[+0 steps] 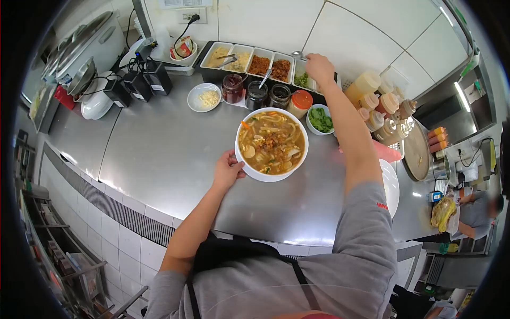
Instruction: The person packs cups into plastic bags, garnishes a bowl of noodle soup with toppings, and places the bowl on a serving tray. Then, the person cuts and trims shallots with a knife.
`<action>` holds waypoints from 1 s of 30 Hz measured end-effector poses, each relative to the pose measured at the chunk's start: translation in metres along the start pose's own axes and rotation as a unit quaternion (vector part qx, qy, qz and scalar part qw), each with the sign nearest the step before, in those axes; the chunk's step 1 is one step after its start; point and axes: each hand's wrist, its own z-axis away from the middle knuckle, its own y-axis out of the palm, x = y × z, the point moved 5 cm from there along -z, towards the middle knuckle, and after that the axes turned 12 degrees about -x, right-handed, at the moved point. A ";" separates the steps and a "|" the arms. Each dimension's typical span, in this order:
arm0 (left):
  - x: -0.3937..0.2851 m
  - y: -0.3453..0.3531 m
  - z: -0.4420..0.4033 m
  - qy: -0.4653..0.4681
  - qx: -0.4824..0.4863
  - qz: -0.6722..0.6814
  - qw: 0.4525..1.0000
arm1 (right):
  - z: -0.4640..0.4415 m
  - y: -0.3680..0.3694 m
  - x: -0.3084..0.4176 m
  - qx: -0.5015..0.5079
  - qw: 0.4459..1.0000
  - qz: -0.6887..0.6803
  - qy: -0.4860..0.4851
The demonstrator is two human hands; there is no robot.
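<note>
A white bowl of noodle soup (271,141) stands on the steel counter. My left hand (228,169) is closed on the bowl's lower left rim, thumb and fingers pressed to it. At the back, my right hand (320,69) is above the right end of the topping tray, closed on the handle of a metal spoon (298,55). Chopped greens (302,80) lie in the compartment below the spoon. Left of it are compartments of browned topping (260,65) and pale topping (219,55). A small bowl of green leaves (320,119) sits right of the soup.
Dark jars (256,95) and an orange-lidded jar (300,101) line the tray's front. A plate of shredded topping (204,97) is left, black devices (158,77) farther left. Squeeze bottles (375,119) and a round tray (418,151) stand right. Another person (478,212) is at far right.
</note>
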 end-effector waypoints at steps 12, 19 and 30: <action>0.001 0.000 -0.003 0.003 -0.002 -0.013 1.000 | 0.019 0.043 -0.019 0.233 0.956 0.166 -0.068; 0.001 0.001 -0.002 0.002 0.003 0.004 1.000 | 0.017 0.057 -0.028 0.273 0.941 0.184 -0.082; 0.003 0.001 -0.001 0.007 0.010 -0.001 1.000 | 0.041 0.030 -0.030 0.142 0.984 0.023 -0.108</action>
